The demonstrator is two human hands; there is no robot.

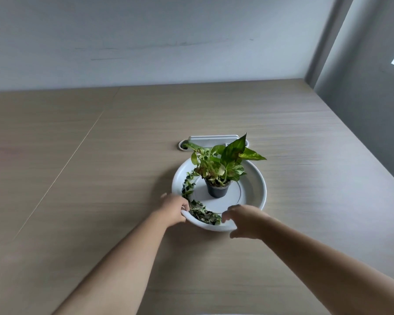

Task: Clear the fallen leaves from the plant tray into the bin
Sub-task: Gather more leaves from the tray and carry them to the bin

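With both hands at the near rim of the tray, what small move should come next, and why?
Probably close the left hand on the fallen leaves heaped along the near-left rim of the tray. That hand already touches the rim beside the heap, the right hand can steady the rim, and no bin is in view yet.

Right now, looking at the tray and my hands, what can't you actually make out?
- Bin: none shows in the head view; only a pale sliver at the bottom edge, cut off.
- Left hand fingertips: curled over the tray rim, hidden among the fallen leaves.
- Right hand: its palm faces away, so its grip is unclear.
- Pot soil: covered by the plant.
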